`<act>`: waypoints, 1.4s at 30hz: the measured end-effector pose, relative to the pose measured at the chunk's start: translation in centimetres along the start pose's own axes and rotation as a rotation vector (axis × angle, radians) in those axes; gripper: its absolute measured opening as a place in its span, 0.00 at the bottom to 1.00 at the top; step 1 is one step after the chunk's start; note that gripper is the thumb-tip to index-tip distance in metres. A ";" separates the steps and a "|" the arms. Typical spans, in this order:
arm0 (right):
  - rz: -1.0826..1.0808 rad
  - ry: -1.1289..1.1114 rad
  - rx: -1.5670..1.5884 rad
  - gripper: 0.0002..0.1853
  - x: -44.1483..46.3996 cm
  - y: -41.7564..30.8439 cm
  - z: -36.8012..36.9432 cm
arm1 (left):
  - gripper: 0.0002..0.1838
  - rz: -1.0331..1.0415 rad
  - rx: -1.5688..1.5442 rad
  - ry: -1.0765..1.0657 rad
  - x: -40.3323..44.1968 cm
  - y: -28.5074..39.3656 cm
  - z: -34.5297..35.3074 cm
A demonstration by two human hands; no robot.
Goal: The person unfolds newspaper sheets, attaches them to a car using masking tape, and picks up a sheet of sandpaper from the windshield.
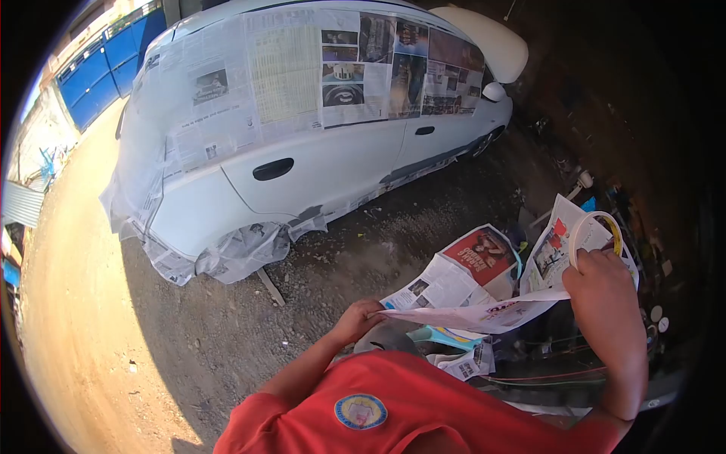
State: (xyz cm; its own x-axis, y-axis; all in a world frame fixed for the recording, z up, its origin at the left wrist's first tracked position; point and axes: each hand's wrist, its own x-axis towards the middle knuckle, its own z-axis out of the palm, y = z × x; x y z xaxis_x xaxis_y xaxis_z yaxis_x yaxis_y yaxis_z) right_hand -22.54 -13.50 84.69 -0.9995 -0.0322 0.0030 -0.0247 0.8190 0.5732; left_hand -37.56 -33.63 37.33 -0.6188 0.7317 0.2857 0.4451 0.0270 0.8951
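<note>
Take the middle of your view as the dial's centre, with 12 at the top. At 6 o'clock, your left hand (pixel 359 321) has its fingers closed on the near left end of a newspaper sheet (pixel 469 316), pinching it by the edge. The sheet stretches from there to your right hand (pixel 605 284), between 3 and 4 o'clock, so it lies mostly toward 4. Your right fingers curl around the lower part of a roll of tape (pixel 578 234) and meet the paper there; how each finger divides between the two you cannot tell.

Just beyond the sheet's near edge, toward 3 to 4 o'clock, a red printed panel (pixel 478 253) shows; whether it belongs to the same sheet is unclear. More scraps of paper (pixel 465 363) lie beneath, near 5 o'clock.

A white car (pixel 333 163) spans 9 to 2 o'clock, apart from your hands, its side windows covered by newspaper pages (pixel 352 76). Its rear wheel area, near 8 to 9, is wrapped too. A stick (pixel 270 287) lies on the ground at 8, and a blue gate (pixel 113 64) stands at 10.
</note>
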 end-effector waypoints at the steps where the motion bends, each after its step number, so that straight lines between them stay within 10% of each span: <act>1: 0.011 0.003 0.005 0.03 0.3 0.4 0.4 | 0.10 -0.048 0.027 0.006 -0.2 -0.5 -0.6; 11: 0.082 0.018 0.175 0.03 6.8 6.9 9.2 | 0.10 -0.411 0.024 0.016 5.0 -3.7 -5.1; 24: 0.302 -0.051 0.359 0.03 19.0 24.5 26.3 | 0.12 -0.494 0.219 -0.382 34.1 -10.1 -4.4; 42: 0.992 -0.418 0.378 0.07 24.2 41.6 48.4 | 0.13 -0.132 0.117 -0.813 72.6 -21.8 7.7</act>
State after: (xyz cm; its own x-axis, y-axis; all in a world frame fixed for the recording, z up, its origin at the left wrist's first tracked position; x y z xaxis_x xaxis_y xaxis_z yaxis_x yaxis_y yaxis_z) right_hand -48.78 47.54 68.92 -0.5091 0.8607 0.0036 0.8459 0.4996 0.1867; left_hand -87.23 24.16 35.90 -0.0300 0.9802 -0.1959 0.4938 0.1850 0.8497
